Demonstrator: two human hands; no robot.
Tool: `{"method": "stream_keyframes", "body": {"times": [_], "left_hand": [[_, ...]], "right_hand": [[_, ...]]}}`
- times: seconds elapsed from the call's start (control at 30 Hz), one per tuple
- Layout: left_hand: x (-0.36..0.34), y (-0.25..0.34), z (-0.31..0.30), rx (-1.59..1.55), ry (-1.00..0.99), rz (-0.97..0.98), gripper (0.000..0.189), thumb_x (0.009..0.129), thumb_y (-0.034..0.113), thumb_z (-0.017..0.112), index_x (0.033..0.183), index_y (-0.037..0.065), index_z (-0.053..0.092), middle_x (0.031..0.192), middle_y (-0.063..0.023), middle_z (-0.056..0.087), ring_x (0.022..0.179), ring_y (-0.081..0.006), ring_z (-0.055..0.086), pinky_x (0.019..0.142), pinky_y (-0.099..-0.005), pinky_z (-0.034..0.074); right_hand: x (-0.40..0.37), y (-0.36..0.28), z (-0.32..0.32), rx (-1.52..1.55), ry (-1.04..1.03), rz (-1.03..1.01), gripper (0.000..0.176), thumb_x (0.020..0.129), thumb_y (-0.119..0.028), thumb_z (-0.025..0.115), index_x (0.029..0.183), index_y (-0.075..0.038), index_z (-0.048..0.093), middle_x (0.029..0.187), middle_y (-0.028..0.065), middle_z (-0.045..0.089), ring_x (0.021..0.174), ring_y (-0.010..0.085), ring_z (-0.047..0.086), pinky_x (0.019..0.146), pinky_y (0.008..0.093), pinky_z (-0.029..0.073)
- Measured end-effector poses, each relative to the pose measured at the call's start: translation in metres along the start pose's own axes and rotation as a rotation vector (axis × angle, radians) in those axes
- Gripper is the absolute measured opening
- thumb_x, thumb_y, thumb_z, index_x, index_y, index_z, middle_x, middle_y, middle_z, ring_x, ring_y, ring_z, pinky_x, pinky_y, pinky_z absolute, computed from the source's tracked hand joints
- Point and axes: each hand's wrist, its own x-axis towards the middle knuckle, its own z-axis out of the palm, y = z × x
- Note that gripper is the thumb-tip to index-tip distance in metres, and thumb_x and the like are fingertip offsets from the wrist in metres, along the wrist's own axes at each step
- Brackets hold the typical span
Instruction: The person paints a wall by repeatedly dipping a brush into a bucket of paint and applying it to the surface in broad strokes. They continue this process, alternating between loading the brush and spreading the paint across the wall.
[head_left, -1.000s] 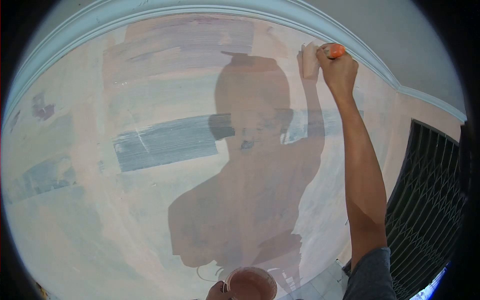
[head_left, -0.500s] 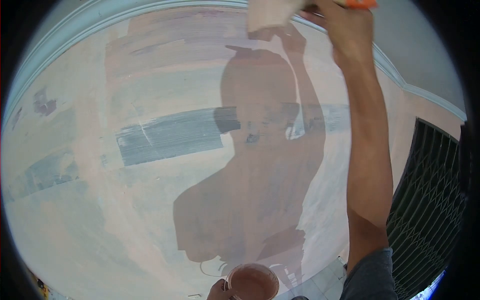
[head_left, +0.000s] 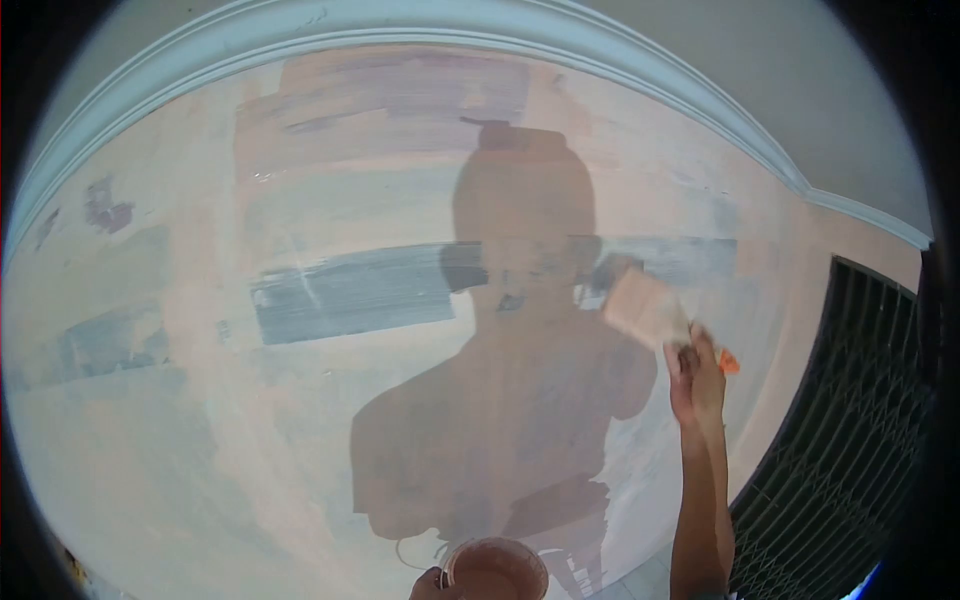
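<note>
My right hand [head_left: 697, 378] grips a wide brush [head_left: 645, 308] with an orange handle end, its pale, pinkish head slightly blurred against or just before the wall [head_left: 300, 420]. The wall is patchy pink and pale green, with grey-blue bands across its middle and a mauve patch near the top. At the bottom edge, my left hand [head_left: 432, 584] holds a round container [head_left: 497, 570] of pinkish-brown paint by its side. Most of that hand lies below the frame.
A shadow of a head and shoulders falls on the wall's centre. White moulding [head_left: 400, 25] runs along the top. On the right stands a dark folding metal gate [head_left: 825, 430]. Floor tiles [head_left: 645, 580] show at the bottom.
My right hand has come down with the brush from the top edge to the wall's right-centre. The view has tilted up slightly, showing more moulding. My left hand still holds the container.
</note>
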Motion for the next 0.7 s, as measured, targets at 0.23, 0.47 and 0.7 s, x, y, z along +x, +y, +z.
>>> {"method": "stream_keyframes", "body": {"times": [0.23, 0.47, 0.7], "left_hand": [[-0.002, 0.031, -0.005, 0.136, -0.018, -0.135, 0.025, 0.081, 0.015, 0.071, 0.088, 0.001, 0.052, 0.071, -0.0125, 0.061, 0.058, -0.0194, 0.064, 0.052, -0.0353, 0.056], [0.007, 0.043, 0.002, -0.055, 0.064, -0.106, 0.018, 0.081, 0.003, 0.063, 0.084, 0.001, 0.046, 0.068, -0.0082, 0.055, 0.052, -0.0165, 0.060, 0.045, -0.0298, 0.053], [-0.006, 0.050, 0.009, -0.152, 0.060, -0.158, 0.016, 0.081, -0.001, 0.059, 0.088, 0.001, 0.044, 0.071, -0.0091, 0.056, 0.052, -0.0152, 0.060, 0.044, -0.0267, 0.052]], "right_hand": [[-0.112, 0.035, -0.003, -0.358, 0.046, 0.350, 0.022, 0.089, -0.008, 0.064, 0.109, -0.004, 0.059, 0.098, 0.0089, 0.063, 0.085, 0.0173, 0.064, 0.077, 0.0327, 0.057], [-0.166, 0.040, 0.010, -0.807, -0.312, 0.429, 0.021, 0.085, -0.002, 0.067, 0.104, 0.004, 0.063, 0.095, 0.0103, 0.066, 0.084, 0.0138, 0.063, 0.073, 0.0293, 0.055], [-0.209, 0.077, 0.005, -1.120, -0.630, 0.420, 0.011, 0.081, 0.001, 0.069, 0.091, 0.005, 0.068, 0.081, 0.0069, 0.068, 0.072, 0.0090, 0.061, 0.068, 0.0230, 0.051]]}}
